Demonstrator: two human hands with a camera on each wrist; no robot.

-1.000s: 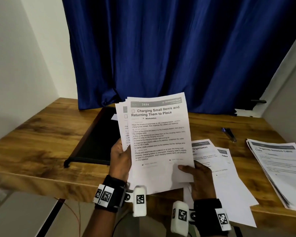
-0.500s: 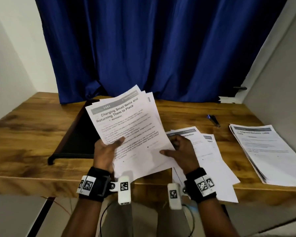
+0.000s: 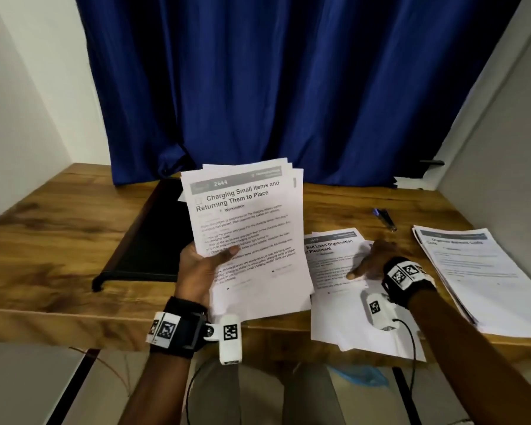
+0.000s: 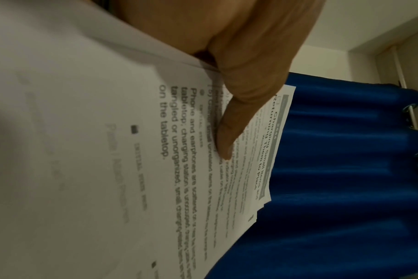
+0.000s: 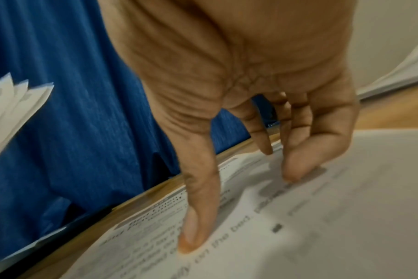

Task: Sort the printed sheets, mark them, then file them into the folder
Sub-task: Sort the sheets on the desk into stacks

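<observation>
My left hand (image 3: 207, 265) grips a fanned bundle of printed sheets (image 3: 246, 228) upright above the table's front edge, thumb (image 4: 229, 132) pressed on the top page headed "Charging Small Items and Returning Them to Place". My right hand (image 3: 370, 262) rests with straight fingers (image 5: 198, 226) on the "Bed Linen Organization" sheet (image 3: 334, 253), the top of a loose pile lying on the table. A black folder (image 3: 154, 237) lies open behind the held bundle, partly hidden by it. A blue pen (image 3: 385, 219) lies beyond the right hand.
A thick stack of printed sheets (image 3: 478, 271) lies at the table's right end, overhanging the front edge. The wooden table (image 3: 59, 234) meets a blue curtain (image 3: 273, 87) at the back and white walls on both sides.
My right hand let go of the held bundle and moved right and down onto the "Bed Linen" sheet. The left hand now holds the bundle alone, tipped more upright.
</observation>
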